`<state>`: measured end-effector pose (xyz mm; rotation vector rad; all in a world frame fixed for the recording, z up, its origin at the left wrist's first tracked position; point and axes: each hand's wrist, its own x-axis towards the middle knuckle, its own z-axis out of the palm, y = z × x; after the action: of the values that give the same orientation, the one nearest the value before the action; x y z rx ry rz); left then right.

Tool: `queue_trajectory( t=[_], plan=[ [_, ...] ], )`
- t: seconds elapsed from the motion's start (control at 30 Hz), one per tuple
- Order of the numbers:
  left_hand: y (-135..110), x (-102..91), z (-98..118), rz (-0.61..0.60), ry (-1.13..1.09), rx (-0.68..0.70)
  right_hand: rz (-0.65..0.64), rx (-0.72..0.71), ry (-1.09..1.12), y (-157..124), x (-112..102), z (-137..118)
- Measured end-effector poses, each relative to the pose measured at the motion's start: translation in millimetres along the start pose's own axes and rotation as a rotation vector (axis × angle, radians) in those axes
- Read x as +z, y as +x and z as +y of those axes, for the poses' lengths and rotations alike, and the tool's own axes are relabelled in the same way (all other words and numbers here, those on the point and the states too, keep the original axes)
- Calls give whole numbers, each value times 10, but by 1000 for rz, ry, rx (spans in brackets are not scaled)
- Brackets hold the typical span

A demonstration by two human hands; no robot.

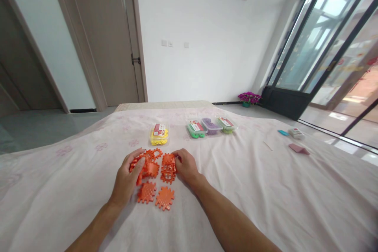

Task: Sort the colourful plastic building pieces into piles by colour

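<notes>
My left hand (128, 171) is closed around a bunch of orange interlocking plastic pieces (150, 168) with toothed edges, the thumb lying over them. My right hand (186, 164) has its fingers bent at the right side of an orange toothed assembly (168, 169), which looks like several pieces joined, one with a round hole. Its fingertips are partly hidden behind that assembly. Nearer to me, two flat square orange pieces lie apart on the cloth, a left square piece (147, 192) and a right square piece (165, 198).
Beyond my hands stands a clear box of yellow pieces (159, 134). To its right are a box of green pieces (197, 129), a purple box (212, 125) and a light green box (226, 124). A pink folded item (299, 149) lies far right on the pale bedsheet (236, 173).
</notes>
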<state>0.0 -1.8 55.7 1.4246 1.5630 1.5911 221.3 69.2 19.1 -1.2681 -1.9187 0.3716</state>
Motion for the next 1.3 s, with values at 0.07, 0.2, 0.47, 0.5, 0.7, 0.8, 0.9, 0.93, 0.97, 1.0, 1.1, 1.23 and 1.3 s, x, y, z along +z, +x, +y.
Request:
queue_trajectory(
  t=[0.07,0.2,0.47,0.5,0.7,0.8,0.9,0.93,0.97,1.0,1.1,1.23,1.3],
  plan=[
    [-14,27,25,-63,-46,-4,64,27,29,16,18,67],
    [30,31,-148,-32,45,93,112,15,57,23,56,148],
    [51,-36,-278,86,-2,9,83,-179,50,-16,-43,2],
    [19,-16,-238,49,-25,7,36,-237,37,-24,-70,-41],
    [-182,227,-185,-230,3,121,-300,-444,-84,-63,-81,-221],
    [-222,285,-328,-301,257,299,-275,-307,-115,-55,-26,-208],
    [-219,250,-437,-346,583,416,-154,-128,-144,-36,-3,-150],
    [-206,225,-447,-338,673,421,-117,-86,-148,-31,-5,-131],
    [-187,197,-445,-318,746,410,-92,-60,-144,-28,-10,-116],
    [-161,170,-433,-291,802,389,-81,-53,-131,-27,-19,-108],
    [-62,102,-374,-238,889,320,-80,-134,-46,-44,-54,-128],
    [-38,111,-329,-181,832,351,-47,-259,9,-70,-83,-189],
    [-116,167,-313,-197,733,428,-5,-222,6,-65,-66,-173]
  ],
)
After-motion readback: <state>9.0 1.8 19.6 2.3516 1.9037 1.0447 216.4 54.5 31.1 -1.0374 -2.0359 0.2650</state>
